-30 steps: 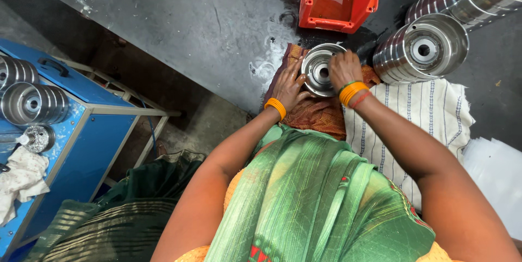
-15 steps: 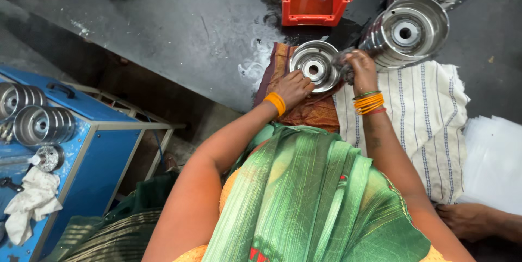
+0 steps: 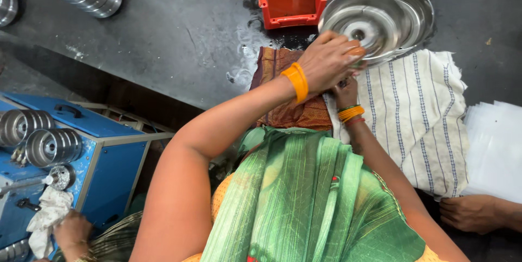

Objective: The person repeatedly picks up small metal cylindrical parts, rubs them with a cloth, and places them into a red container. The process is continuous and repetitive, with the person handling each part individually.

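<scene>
The steel bowl (image 3: 363,23) sits tilted just beyond the hands — left hand (image 3: 326,63) closed over its near rim, nearer and on top, right hand (image 3: 345,91) tucked beneath, its grip hidden — open face upward.

No labels, signs or screens anywhere in view, and nothing boxed or wrapped either. Closest thing to packaging is the stack of clear plastic sheets or bags (image 3: 492,150), pale and glossy, lying at the right edge just beside the striped cloth (image 3: 418,115). Whether they are bags or flat sheets cannot be told from here. That is all there is.
</scene>
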